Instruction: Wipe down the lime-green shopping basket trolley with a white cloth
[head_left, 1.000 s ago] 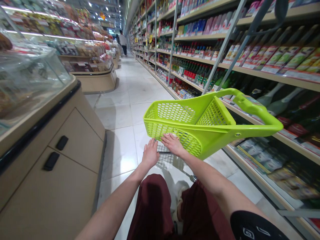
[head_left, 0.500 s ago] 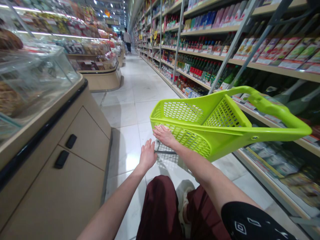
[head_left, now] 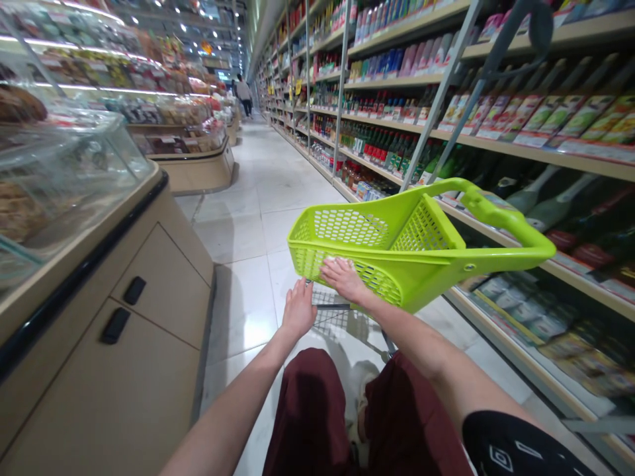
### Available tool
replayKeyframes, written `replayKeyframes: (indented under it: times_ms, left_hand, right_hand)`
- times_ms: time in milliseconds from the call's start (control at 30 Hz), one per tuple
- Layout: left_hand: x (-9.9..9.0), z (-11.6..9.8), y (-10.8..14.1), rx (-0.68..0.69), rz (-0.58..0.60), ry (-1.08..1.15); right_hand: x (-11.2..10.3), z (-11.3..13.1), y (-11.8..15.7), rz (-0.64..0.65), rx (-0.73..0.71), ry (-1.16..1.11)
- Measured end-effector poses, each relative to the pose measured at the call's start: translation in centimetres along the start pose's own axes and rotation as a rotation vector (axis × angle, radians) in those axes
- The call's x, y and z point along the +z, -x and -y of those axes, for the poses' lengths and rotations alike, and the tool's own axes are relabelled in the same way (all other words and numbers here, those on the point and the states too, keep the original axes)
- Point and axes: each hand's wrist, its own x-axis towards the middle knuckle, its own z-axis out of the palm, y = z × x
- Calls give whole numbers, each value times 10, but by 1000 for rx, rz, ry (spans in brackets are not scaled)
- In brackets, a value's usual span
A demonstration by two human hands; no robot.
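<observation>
A lime-green plastic shopping basket (head_left: 377, 254) with perforated mesh walls rides low in front of me, and its long handle (head_left: 501, 217) reaches to the right. My right hand (head_left: 342, 279) lies flat on the basket's mesh side, fingers spread, not curled around anything. My left hand (head_left: 299, 309) is open just below the basket's near edge, beside a metal wire cart frame (head_left: 342, 322). Whether it touches the basket I cannot tell. The frame's lower parts are partly hidden by the basket.
A glass food display counter (head_left: 79, 158) with a beige cabinet base (head_left: 104, 377) runs along the left. Shelves of bottles and packaged goods (head_left: 397, 112) line the right. A person (head_left: 243, 97) stands far down the white tiled aisle (head_left: 258, 198).
Since half a second ago, the basket has shifted left in view and its handle end has come inward. My right hand now sits lower on the mesh, closer to my left hand.
</observation>
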Motion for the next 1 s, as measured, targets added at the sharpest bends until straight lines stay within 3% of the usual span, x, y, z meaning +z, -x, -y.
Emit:
replayKeyframes:
  times_ms: [100,167,333,433,667,733,900,1000]
  left_hand:
    - [-2,-12,3,34,3,-4]
    - [-3,-19,3,53,8,-9]
    - [-7,-40,-3,76,1,-20]
    - [-10,-56,-5,101,12,-15]
    - [-12,-77,2,166,23,-18]
    - [-13,-78,2,165,25,-23]
    - [-16,-90,-1,164,28,-16]
    - [-15,-100,0,179,33,-5]
  right_hand:
    - [14,11,43,84,5,-4]
    - [11,17,55,90,-3,-14]
    - [-36,3,35,-84,32,2]
    - [-48,-11,39,-98,77,56]
    - [-20,2,120,97,41,58]
    - [-30,4,120,72,28,61]
    - [-69,-17,88,-47,81,84]
    - [-67,-23,99,-1,105,83]
